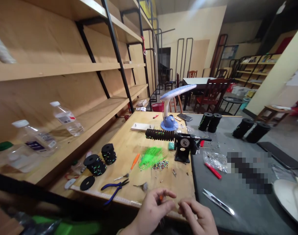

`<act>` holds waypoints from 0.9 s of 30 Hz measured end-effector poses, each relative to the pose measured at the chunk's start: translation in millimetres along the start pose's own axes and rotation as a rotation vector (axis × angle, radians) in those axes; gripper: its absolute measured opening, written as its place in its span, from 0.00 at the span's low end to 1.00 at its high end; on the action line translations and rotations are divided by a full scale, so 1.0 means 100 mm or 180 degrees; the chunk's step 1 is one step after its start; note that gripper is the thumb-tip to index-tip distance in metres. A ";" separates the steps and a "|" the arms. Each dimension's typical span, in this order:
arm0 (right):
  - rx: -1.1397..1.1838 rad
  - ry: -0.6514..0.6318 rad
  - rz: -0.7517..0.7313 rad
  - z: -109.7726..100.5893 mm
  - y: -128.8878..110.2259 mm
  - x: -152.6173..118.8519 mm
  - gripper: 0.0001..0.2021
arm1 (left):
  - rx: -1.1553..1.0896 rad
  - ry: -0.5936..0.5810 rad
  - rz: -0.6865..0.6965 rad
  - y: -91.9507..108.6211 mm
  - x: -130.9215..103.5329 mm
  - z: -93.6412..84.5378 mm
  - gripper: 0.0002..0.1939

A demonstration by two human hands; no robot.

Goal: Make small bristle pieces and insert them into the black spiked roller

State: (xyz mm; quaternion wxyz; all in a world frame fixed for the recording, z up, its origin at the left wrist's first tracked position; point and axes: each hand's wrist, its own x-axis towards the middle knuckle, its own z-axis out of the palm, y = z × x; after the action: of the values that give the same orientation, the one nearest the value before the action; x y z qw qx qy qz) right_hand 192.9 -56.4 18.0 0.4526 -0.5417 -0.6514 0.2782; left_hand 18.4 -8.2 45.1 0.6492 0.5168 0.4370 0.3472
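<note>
My left hand [153, 209] is at the near edge of the wooden table, its fingers curled around a small orange thing [161, 197] whose kind I cannot make out. Close to its right, my right hand [199, 215] has thumb and fingertips pinched together; anything between them is too small to tell. Beyond the hands lie bright green strands [151, 156] and a pile of coloured beads [160, 164]. A black vise-like device [182, 148] holds a row of black discs [160, 134]. Blue-handled pliers [114, 187] and an orange-handled tool [134, 161] lie to the left.
Black spools [96, 164] stand at the left, with more black spools [244, 128] on the grey mat [219, 218]. Metal thread snips [218, 202] and a red pen [212, 171] lie there too. A blue lamp [168, 123] rises behind the device. Wooden shelves [95, 120] border the left.
</note>
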 end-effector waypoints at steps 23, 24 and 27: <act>0.0781 0.0285 0.0368 -0.17 -0.13 0.24 0.22 | 0.0668 0.0126 0.0460 0.07 0.22 0.04 0.14; 0.1173 0.0148 0.0514 -0.14 -0.16 0.27 0.23 | 0.0745 0.0143 0.0543 0.07 0.21 0.04 0.14; 0.1955 -0.0346 0.0976 0.02 -0.20 0.34 0.25 | 0.0907 0.0162 0.0789 0.09 0.18 0.02 0.14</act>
State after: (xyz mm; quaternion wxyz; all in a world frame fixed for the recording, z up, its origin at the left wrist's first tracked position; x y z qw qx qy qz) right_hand 182.3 -28.7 44.1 0.5121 -0.4561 -0.4714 0.5545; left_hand 26.7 9.6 50.6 0.5104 0.6444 0.4311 0.3721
